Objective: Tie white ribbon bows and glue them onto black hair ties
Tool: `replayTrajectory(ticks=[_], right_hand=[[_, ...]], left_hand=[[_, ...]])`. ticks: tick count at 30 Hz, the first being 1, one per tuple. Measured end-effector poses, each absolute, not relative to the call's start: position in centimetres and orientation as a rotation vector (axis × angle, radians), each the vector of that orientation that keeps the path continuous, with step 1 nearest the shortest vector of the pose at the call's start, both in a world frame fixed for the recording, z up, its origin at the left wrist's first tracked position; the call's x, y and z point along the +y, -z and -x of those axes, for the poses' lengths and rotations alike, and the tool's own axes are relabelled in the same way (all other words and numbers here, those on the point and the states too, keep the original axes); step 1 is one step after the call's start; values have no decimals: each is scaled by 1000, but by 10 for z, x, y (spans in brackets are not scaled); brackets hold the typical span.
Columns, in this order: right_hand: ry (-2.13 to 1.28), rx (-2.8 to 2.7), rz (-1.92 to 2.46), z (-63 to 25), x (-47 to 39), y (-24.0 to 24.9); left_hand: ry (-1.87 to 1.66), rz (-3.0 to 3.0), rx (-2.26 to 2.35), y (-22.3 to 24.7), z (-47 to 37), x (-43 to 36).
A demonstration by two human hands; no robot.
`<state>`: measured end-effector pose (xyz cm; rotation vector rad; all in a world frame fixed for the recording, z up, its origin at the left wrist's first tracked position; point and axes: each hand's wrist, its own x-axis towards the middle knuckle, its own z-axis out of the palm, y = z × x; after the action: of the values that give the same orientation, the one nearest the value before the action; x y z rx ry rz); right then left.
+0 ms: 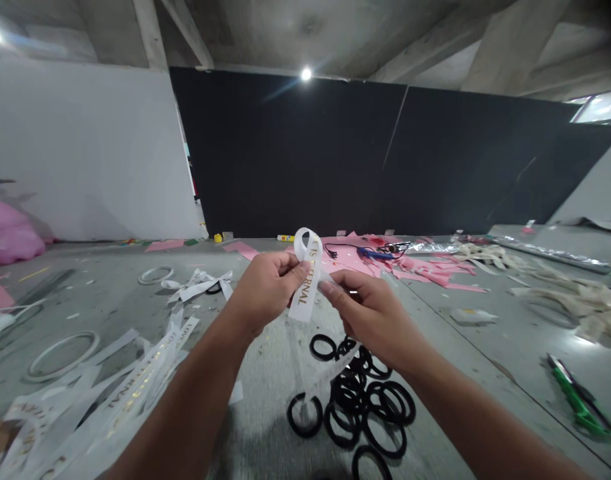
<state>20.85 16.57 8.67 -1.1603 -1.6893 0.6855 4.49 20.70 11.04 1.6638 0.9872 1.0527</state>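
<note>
A white ribbon (303,293) with gold lettering is held up in front of me, curled into a small loop at its top. My left hand (271,287) pinches it between thumb and fingers just below the loop. On the other side, my right hand (368,307) is closed with thumb against fingers on another part of the ribbon, and a pale length trails down beneath it. A pile of black rings (348,393) lies under my hands on the grey tabletop (265,413). More lettered white ribbons (135,387) are heaped left of my left forearm.
White hoops (63,357) and a small bundle of tied ribbon (200,285) lie to the left. Pink scraps (430,270) and a blue-handled tool (375,254) are at the back. On the right are a green cutter (580,400) and beige cloth strips (580,297).
</note>
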Motion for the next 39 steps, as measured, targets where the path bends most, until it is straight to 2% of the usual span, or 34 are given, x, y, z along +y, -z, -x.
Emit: replayTrajectory(ticks=[5, 11, 13, 17, 20, 23, 29, 32, 39], right_hand=[[-495, -1753, 1276, -214, 166, -93], [-248, -1877, 1254, -227, 161, -105], [-153, -1911, 1183, -232, 158, -113], [-50, -1933, 944, -239, 154, -124], [-114, -1911, 863, -240, 160, -120], [-242, -1937, 838, -241, 171, -109], [-504, -2009, 631, -241, 183, -91], [-528, -1962, 578, -239, 182, -89], [-691, -1844, 817, -233, 178, -91]], left_hand=[[-1100, -1778, 1097, -107, -40, 214], [-1042, -2312, 1394, -106, -37, 216], [-870, -2454, 1238, -106, -39, 212], [-391, -2505, 640, -106, -48, 199], [-204, -2279, 356, -107, -53, 191], [-224, -2043, 244, -106, -54, 189], [-468, -1605, 265, -103, -50, 196], [-511, -1517, 290, -103, -49, 196], [-497, -1575, 449, -104, -46, 196]])
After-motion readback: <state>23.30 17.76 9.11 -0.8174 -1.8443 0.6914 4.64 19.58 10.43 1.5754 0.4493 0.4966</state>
